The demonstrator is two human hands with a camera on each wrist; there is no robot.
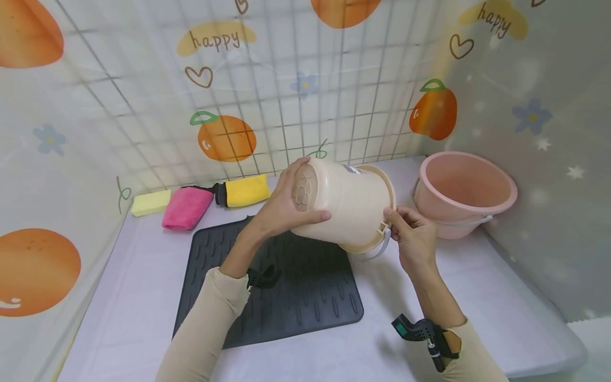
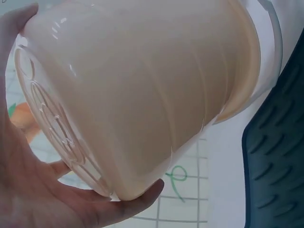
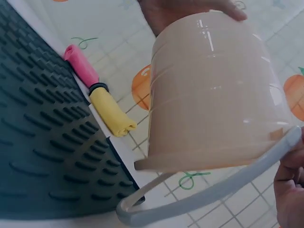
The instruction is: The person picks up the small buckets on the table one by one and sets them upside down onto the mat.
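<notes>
A cream plastic bucket (image 1: 353, 201) is held on its side above the dark mat, its base toward the left and its rim toward the right. My left hand (image 1: 286, 204) grips the base end, with the thumb along the near wall and the fingers spread around the far side. At the rim, beside the handle joint, my right hand (image 1: 416, 239) pinches the edge between thumb and fingers. The bucket's grey handle (image 3: 209, 197) hangs loose below the rim in the right wrist view. Its inside is hidden in every view.
The ridged dark mat (image 1: 305, 307) lies on a white-covered table (image 1: 129, 297). A pink bucket (image 1: 446, 229) stands upright at the right. Along the back left sit a pale yellow sponge (image 1: 150, 203), a pink cloth (image 1: 187, 208) and a yellow cloth (image 1: 247, 191). A printed curtain (image 1: 157, 132) surrounds the table.
</notes>
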